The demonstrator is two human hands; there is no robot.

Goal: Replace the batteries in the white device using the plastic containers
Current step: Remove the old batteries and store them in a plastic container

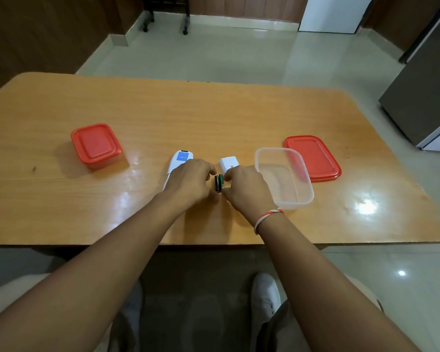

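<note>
1. Nearest the camera are the person's knees and a white shoe under the table edge, with both bare forearms reaching forward over the wooden table.
2. The right hand, with a red-and-white thread band at the wrist, has its fingers curled toward two dark batteries lying side by side on the table; it appears to pinch or steady them, though the contact is partly hidden.
3. The left hand is loosely curled, fingertips close to the batteries; I cannot tell whether it holds anything. It covers the lower part of the white device, which lies back-up with a blue label showing.
4. A small white piece, likely the battery cover, lies just beyond the batteries.
5. An open clear plastic container sits empty to the right, with its red lid beside it; a closed red-lidded container stands well apart on the left.
6. Judgement: this looks like the battery-handling step. Next, these cells should probably go into the open container, which calls for a firm pinch on both.
</note>
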